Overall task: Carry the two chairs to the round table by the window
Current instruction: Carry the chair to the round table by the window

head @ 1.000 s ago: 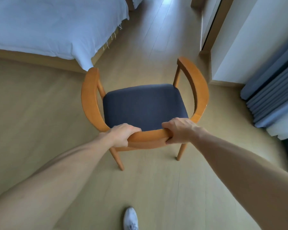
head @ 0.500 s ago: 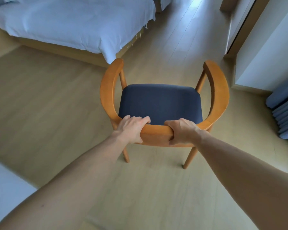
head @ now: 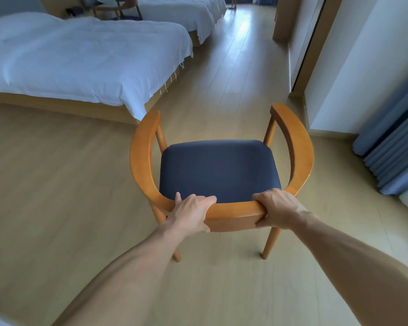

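Taking the chair (head: 219,170) as the landmark: far to its upper left lies a bed (head: 80,55) under white bedding, its near corner hanging just beyond the chair's left armrest. Behind that bed stands a second bed (head: 186,12), and between the two, at the top of the view, what may be another wooden chair (head: 120,7) shows, too small and dim to be sure.

The chair itself has a curved orange wooden back and arms and a dark blue seat, and it sits directly ahead of the person over the pale wooden floor (head: 45,184). Whether its legs touch the floor cannot be told.

The left hand (head: 193,214) grips the backrest rail on the near left, fingers laid over the top edge, thumb down the outer face. The right hand (head: 278,210) grips the same rail on the near right, fingers curled over the top and thumb beneath. Bare rail shows between the hands.

Right of the chair, blue curtains (head: 391,147) hang beside a white wall (head: 353,74).
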Motion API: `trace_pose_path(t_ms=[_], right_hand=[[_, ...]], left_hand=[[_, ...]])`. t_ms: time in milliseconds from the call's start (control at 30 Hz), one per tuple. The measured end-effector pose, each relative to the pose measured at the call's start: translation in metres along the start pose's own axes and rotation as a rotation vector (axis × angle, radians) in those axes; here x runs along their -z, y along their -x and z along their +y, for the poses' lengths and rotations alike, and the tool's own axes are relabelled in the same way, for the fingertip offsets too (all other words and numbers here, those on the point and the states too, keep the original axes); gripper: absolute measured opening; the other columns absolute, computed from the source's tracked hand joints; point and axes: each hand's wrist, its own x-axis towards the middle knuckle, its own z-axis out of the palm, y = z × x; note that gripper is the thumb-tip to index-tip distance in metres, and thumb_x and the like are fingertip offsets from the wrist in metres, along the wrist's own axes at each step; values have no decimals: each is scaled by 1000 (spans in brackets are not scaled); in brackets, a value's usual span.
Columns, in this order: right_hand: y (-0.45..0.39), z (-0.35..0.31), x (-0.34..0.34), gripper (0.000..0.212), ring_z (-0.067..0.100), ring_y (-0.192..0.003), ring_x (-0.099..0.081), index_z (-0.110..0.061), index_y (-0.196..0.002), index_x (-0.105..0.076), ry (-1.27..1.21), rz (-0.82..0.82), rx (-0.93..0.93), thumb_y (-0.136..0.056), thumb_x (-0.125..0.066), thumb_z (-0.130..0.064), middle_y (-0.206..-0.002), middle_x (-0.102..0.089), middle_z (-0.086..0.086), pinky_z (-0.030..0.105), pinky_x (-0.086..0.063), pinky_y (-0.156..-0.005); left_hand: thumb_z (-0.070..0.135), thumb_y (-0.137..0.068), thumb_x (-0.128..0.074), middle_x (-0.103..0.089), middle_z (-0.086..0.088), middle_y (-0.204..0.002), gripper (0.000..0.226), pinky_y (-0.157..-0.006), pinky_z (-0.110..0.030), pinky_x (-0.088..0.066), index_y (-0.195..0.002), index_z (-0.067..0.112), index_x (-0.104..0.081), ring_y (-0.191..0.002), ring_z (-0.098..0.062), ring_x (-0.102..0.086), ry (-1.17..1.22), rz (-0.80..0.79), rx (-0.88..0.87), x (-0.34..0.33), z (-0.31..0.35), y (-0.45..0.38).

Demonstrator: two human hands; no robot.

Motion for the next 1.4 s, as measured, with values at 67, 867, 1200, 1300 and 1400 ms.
trace_pose_path(t_ms=[67,867,1200,1300,1400], right_hand=[[-2,-8,0,40,9,-73,-57,-36,-83,-52,-14,-1,-21,-65,-85,-48,-75,-56,-17,19,-36,-59],[-167,49,37,47,18,-85,-62,-28,-92,-55,-137,33,-218,-63,-91,-38,-89,-64,-8,30,-48,-77],[-270,124,70,51,20,-90,-61,-28,-96,-47,-72,23,-167,-69,-87,-41,-92,-59,-7,35,-47,-85],[-297,143,77,51,20,-94,-62,-27,-100,-49,-60,18,-172,-70,-86,-42,-99,-65,-4,37,-48,-89],[-325,158,84,52,21,-95,-62,-26,-101,-49,-60,21,-178,-69,-87,-43,-101,-67,-3,38,-46,-91]], left_hand=[[26,-74,-87,-54,10,-89,50,-115,-69,-17,-90,27,-39,-102,-21,-58,3,-22,-18,2,-12,-4],[18,-77,-85,-60,-1,-106,50,-112,-72,-21,-97,25,-40,-114,-26,-54,-53,39,-45,70,-67,-194],[21,-77,-85,-48,5,-97,55,-112,-70,-22,-96,24,-34,-111,-22,-51,-77,25,10,102,-71,-313],[22,-77,-85,-46,6,-98,58,-113,-70,-21,-97,26,-31,-113,-22,-51,-75,15,16,110,-75,-346],[24,-76,-85,-47,6,-98,57,-113,-70,-23,-97,26,-32,-112,-22,-52,-85,17,13,117,-82,-377]])
